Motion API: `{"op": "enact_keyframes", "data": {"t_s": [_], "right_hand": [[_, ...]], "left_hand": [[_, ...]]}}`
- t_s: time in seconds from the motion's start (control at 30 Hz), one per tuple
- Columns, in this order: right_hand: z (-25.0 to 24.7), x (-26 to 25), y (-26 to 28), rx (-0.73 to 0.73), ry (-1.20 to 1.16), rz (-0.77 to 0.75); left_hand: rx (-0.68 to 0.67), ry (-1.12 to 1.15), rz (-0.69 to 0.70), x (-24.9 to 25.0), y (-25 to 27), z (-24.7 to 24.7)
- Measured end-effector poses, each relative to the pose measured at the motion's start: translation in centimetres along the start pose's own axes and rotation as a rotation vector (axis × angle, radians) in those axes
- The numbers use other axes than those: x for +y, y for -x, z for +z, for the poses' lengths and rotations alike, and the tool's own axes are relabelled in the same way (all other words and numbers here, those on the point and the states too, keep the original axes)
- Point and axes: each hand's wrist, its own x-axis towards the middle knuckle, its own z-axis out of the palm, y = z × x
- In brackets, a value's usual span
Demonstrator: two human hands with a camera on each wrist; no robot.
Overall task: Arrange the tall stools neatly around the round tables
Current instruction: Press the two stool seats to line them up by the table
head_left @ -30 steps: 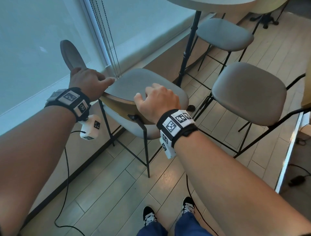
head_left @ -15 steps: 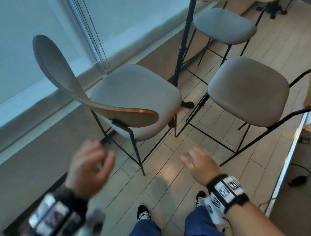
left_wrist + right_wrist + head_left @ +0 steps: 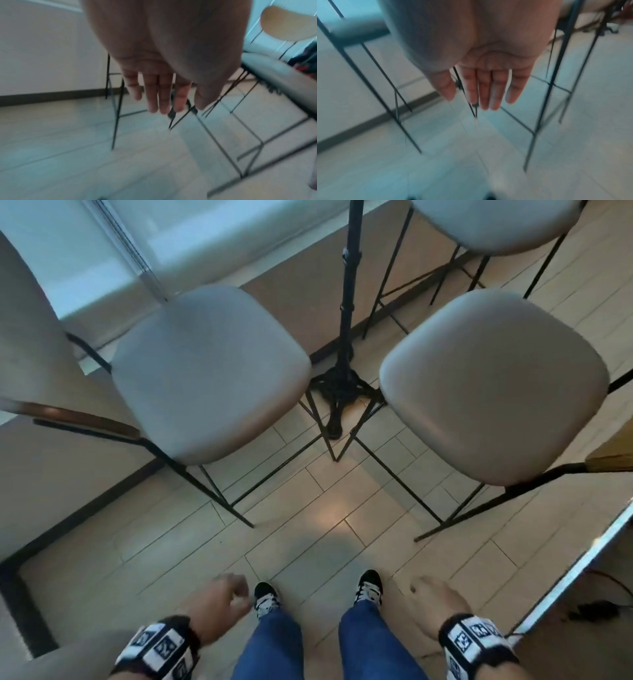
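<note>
Both hands down at the person's sides, holding nothing. Left hand (image 3: 219, 607): head view is blurred, but the left wrist view shows its fingers (image 3: 152, 94) hanging straight and loose, released, over the floor (image 3: 301, 546). Right hand (image 3: 433, 602): same story, fingers (image 3: 494, 89) extended and relaxed, nothing in them. Neither hand touches a stool.

Three tall stools in the head view. Left stool (image 3: 209, 371): grey cushioned seat, curved wooden backrest (image 3: 30, 344) towards the left edge of frame, thin black wire legs on the floor. It stands next to the window wall (image 3: 85, 261). Right stool (image 3: 493, 385): same grey seat, same black legs, upright. The two seats flank the black table post (image 3: 349, 285), apart from each other, and their front legs nearly meet on the floor just in front of the table's base (image 3: 339, 385). Far stool (image 3: 493, 224): only part of its seat and legs show at the top, beyond the post. The tabletop itself is out of frame.

Person stands facing the gap between the two near stools, black-and-white sneakers (image 3: 267, 599) on pale plank flooring, blue trousers. Marker-patterned bands on both wrists. A light-coloured strip runs diagonally at lower right; can't tell what it is.

Wrist views are motion-blurred; only stool legs and floor show behind the fingers.
</note>
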Motion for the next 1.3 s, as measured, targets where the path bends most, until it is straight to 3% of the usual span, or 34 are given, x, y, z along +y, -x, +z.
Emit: {"op": "enact_keyframes", "data": {"t_s": [0.17, 0.3, 0.37, 0.43, 0.53, 0.6, 0.67, 0.8, 1.07, 1.3], "right_hand": [[-12.1, -1.4, -8.4, 0.685, -0.016, -0.194], [-19.0, -2.8, -12.1, 0.873, -0.066, -0.188], [-20.4, -2.6, -13.9, 0.9, 0.009, -0.122], [-20.7, -2.1, -15.5, 0.866, 0.104, -0.04], [-20.3, -1.6, -17.2, 0.802, 0.195, 0.043], [-19.8, -1.6, -18.3, 0.835, 0.23, 0.066], [-19.6, -1.5, -19.2, 0.866, 0.248, 0.084], [-19.6, -1.3, -20.0, 0.955, 0.257, 0.075], [-19.1, -1.4, -20.0, 1.035, 0.278, 0.035], [-18.6, -1.8, -20.3, 1.059, 0.27, 0.037]], "left_hand": [[0.675, 0.089, 0.131, 8.4, -9.2, -9.5], [0.896, 0.116, 0.231, 11.1, -13.6, -15.3], [0.938, 0.084, 0.25, 11.3, -15.3, -17.0], [0.942, 0.0, 0.178, 10.6, -16.9, -17.9], [0.819, -0.162, -0.002, 8.8, -19.2, -18.3], [0.739, -0.218, -0.068, 7.6, -20.9, -17.8], [0.751, -0.258, -0.093, 6.8, -22.0, -17.2], [0.85, -0.3, -0.02, 6.0, -22.7, -16.7], [0.879, -0.323, 0.055, 3.6, -22.6, -17.6], [0.895, -0.271, 0.026, 4.0, -23.1, -17.4]]}}
